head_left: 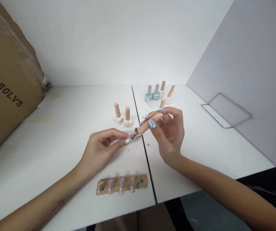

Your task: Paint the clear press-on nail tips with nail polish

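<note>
Slanting down toward the left, a peach-coloured cap point(143, 128) sits above the seam of the white table point(75, 106), gripped between the thumb and fingers of the right hand point(173, 138), with the thumb lying along its side. Its lower end meets, or comes very close to, a small clear piece point(137, 137) with something dark and curled at it; whether they touch is too fine to tell. The left hand point(101, 144) pinches that clear piece between thumb and fingertips, the remaining fingers bent behind. Pale blue polish shines on the nails. Just beyond the left hand, two bottles point(127, 121) with tall peach caps stand close together on the table, and a tiny green scrap point(148, 144) lies right of the seam. Nearer the front edge, a brown strip point(141, 181) carries a row of clear, rounded nail tips point(121, 186). Farther back, a clear tray point(152, 106) holds two teal bottles point(155, 95) with silver caps, a white bottle point(162, 93) with a gold cap and a tilted bottle point(170, 93) with a peach cap; another peach top point(162, 103) shows partly behind the right hand. To the right, a bent wire frame point(224, 127) meets the grey panel point(253, 64); at far left stands a cardboard box point(10, 64) printed "80LVS".
</note>
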`<act>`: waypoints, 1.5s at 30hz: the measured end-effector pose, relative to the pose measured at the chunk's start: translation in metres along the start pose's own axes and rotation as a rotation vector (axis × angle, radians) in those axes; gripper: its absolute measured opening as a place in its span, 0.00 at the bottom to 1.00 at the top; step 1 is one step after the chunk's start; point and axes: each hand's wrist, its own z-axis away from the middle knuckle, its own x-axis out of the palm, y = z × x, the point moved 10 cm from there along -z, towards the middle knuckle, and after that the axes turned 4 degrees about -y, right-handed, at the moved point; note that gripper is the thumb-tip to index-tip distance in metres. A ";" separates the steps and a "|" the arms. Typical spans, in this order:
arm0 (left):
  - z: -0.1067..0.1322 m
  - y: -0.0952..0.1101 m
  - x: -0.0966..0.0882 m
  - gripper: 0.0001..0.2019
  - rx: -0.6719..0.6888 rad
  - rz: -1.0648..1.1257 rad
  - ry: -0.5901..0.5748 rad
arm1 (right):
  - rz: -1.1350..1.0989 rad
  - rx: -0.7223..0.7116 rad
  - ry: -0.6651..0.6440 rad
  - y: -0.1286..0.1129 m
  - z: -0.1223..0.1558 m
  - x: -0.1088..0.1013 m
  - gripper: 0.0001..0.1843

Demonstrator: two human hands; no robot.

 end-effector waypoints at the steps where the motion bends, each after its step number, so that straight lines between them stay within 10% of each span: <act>1: 0.000 0.000 0.000 0.03 -0.006 -0.002 0.003 | 0.006 0.018 0.010 0.002 0.000 -0.001 0.13; 33: 0.002 0.003 -0.002 0.04 -0.007 -0.011 0.024 | -0.049 0.169 0.169 0.023 0.002 -0.020 0.12; 39: 0.001 0.004 -0.001 0.05 -0.007 -0.018 0.015 | -0.006 0.068 -0.010 0.006 0.002 0.000 0.13; 45: 0.002 0.000 -0.002 0.05 -0.005 -0.026 0.026 | 0.005 0.184 0.156 0.024 0.001 -0.020 0.12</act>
